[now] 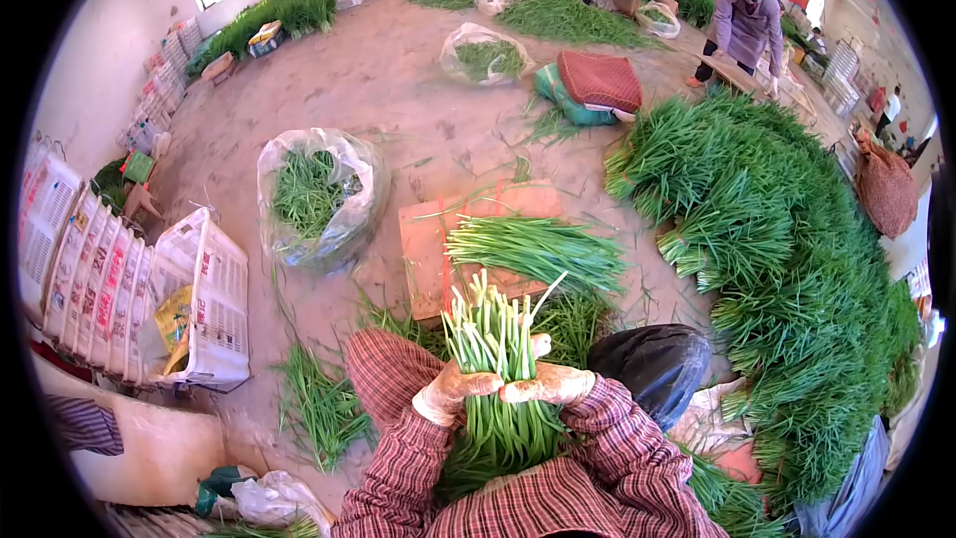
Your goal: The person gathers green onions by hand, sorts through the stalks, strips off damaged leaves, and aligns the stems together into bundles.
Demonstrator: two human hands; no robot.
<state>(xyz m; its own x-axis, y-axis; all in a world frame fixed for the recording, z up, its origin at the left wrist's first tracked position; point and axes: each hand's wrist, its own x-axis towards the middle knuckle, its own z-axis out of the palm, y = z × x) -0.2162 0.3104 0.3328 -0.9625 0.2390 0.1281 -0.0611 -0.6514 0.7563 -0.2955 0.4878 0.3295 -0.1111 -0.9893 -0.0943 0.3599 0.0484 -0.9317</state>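
Dusty floor [344,75] beyond; stalk bunch [495,339] between left fingers [468,385] and right fingers [533,390], tight in their grasp.

This is a produce-packing workshop: a bank of green bundles [797,269] (garlic chives, as far as the fisheye view shows), stacked white plastic crates [105,289], co-workers [742,25] at low boards [734,74].

The floor [329,90] bears a board [422,264] — green stalks [543,249] on top.
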